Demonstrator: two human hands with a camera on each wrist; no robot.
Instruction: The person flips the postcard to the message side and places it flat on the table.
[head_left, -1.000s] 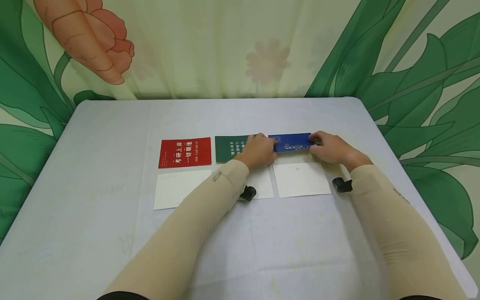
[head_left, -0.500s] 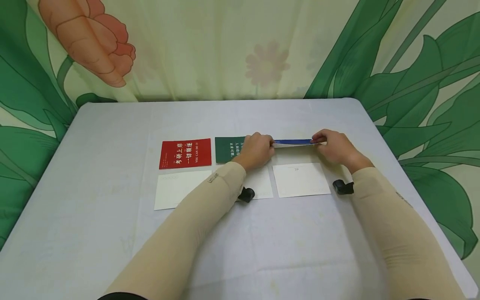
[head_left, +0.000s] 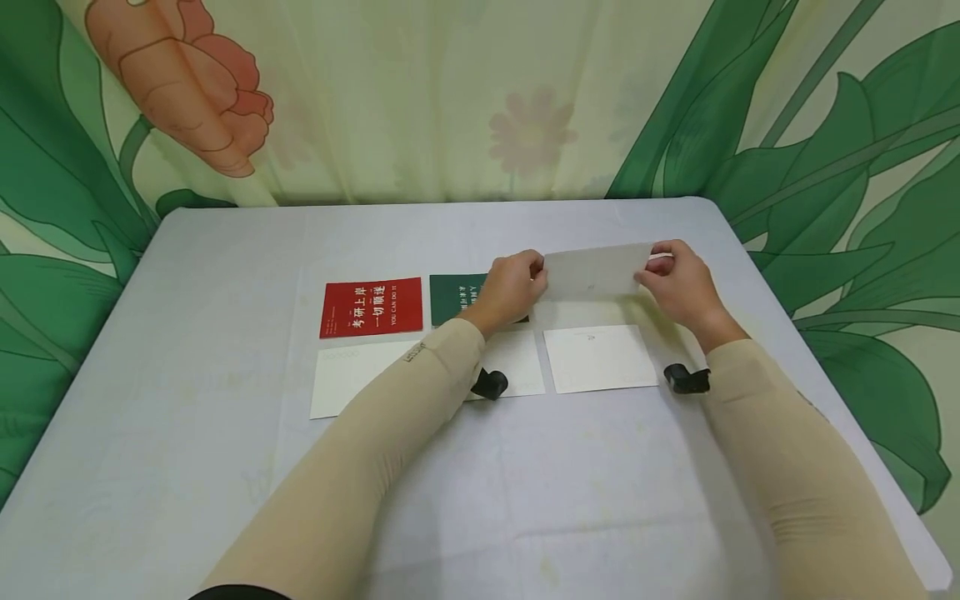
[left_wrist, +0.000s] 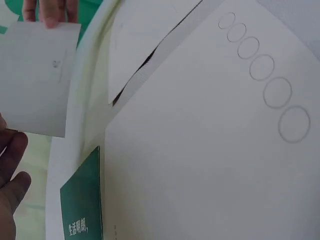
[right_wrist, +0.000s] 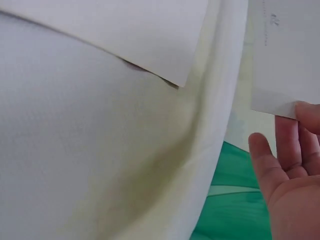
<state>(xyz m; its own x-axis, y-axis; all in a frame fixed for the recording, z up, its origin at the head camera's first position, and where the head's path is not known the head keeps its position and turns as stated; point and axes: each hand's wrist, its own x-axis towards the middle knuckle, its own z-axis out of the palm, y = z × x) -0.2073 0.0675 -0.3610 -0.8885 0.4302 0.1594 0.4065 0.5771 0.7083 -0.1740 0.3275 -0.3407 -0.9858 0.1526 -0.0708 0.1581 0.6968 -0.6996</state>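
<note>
Nearest the person, a white card (head_left: 602, 358) lies flat, short of both hands; past it, the left hand (head_left: 506, 287) pinches one end of a raised card (head_left: 596, 273) and the right hand (head_left: 684, 287) the other, both grips narrow, its long axis running from hand to hand, neither nearer

Card (head_left: 597, 273) turned from blue face to pale back, raised higher between left hand (head_left: 512, 287) and right hand (head_left: 684, 287); apparently off the table (head_left: 600, 475).
</note>
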